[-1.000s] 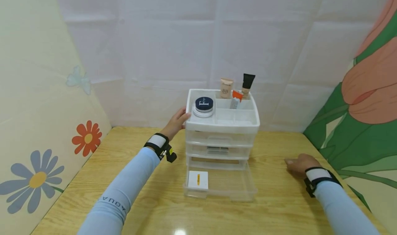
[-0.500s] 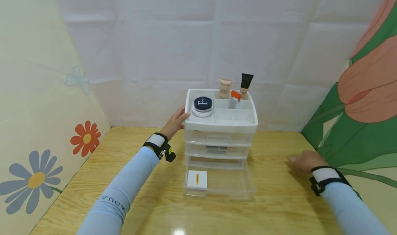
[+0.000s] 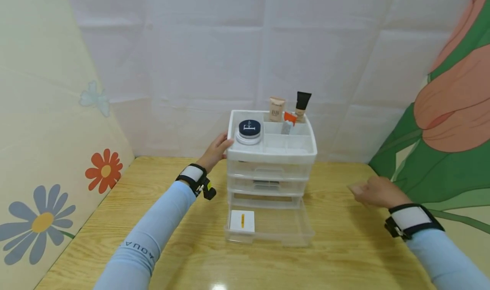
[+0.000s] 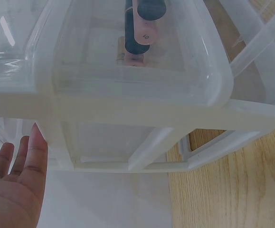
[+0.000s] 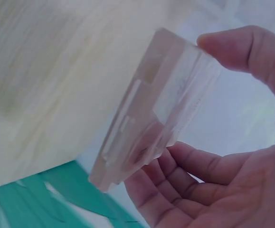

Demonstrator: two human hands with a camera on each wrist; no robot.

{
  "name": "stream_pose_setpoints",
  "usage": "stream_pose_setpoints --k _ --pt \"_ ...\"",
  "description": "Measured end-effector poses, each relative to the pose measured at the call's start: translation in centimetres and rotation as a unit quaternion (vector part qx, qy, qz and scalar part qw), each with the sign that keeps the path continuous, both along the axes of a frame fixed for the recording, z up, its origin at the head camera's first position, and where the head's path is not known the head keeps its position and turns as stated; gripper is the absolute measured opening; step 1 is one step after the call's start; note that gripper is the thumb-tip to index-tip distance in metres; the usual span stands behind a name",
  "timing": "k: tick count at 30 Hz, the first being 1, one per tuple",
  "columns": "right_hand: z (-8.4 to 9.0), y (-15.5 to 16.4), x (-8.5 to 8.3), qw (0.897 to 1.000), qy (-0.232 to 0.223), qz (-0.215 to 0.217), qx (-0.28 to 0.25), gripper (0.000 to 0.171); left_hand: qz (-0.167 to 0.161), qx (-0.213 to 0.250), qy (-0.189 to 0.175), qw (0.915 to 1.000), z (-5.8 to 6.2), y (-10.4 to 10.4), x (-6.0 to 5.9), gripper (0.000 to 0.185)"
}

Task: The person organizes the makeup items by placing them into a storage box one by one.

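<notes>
right hand (image 3: pixel 377 192) lifted clear case (image 5: pixel 156 104) off table (image 3: pixel 344 256)

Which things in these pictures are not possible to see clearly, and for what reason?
- Pale flat piece that the right hand pinches: blurred in the right wrist view, too small in the head view; what it is, unclear.
- Middle drawer contents: only a dark shape behind frosted plastic, head view.
- Left hand: cut off by the left wrist frame edge.
- Tube labels: too small to read.
</notes>
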State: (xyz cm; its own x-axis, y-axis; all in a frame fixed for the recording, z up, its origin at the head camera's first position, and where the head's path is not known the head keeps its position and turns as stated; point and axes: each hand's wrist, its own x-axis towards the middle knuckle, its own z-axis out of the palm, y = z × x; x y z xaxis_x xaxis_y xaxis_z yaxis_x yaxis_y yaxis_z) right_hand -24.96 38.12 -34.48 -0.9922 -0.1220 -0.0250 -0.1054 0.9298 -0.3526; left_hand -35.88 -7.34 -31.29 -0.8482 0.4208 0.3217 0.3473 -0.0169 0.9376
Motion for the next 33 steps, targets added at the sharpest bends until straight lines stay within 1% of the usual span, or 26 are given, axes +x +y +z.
stream_pose_setpoints --k 3,8,11,15,20,23,27,29,33 --pt "1.0 -1.1 0.3 1.0 0.019 0.015 0.006 0.036 0.003 -0.001 -0.004 1.0 0.1 -0.1 0.0 0.056" --pt "2.5 -3.3 1.1 0.998 0.056 0.039 0.001 0.048 0.009 -0.006 -0.008 0.9999 0.1 -0.1 0.1 0.053" --pt "3.3 -4.5 1.7 0.996 0.066 0.051 0.005 0.046 0.01 -0.009 -0.005 0.9999 0.1 -0.1 0.1 0.053" --pt "4.2 -6.0 2.4 0.994 0.076 0.071 0.014 0.036 0.009 -0.01 0.002 0.9999 0.1 -0.1 0.1 0.054" --pt "5.1 -7.8 3.0 0.988 0.1 0.105 0.048 0.024 0.006 -0.006 0.003 1.0 0.1 -0.1 0.1 0.053" --pt "5.8 -9.3 3.6 0.987 0.099 0.113 0.055 0.02 0.006 -0.005 -0.001 1.0 0.1 -0.1 0.1 0.052" --pt "6.5 -11.2 4.3 0.987 0.085 0.134 0.041 0.017 0.0 -0.008 -0.008 0.9999 0.1 -0.1 0.0 0.051" --pt "6.6 -12.1 4.5 0.985 0.082 0.146 0.033 0.017 -0.003 -0.011 -0.007 0.9999 0.6 -0.1 0.6 0.052" --pt "6.7 -13.7 4.5 0.982 0.082 0.17 0.021 0.015 0.003 -0.017 -0.002 0.9999 0.6 0.0 0.6 0.054"
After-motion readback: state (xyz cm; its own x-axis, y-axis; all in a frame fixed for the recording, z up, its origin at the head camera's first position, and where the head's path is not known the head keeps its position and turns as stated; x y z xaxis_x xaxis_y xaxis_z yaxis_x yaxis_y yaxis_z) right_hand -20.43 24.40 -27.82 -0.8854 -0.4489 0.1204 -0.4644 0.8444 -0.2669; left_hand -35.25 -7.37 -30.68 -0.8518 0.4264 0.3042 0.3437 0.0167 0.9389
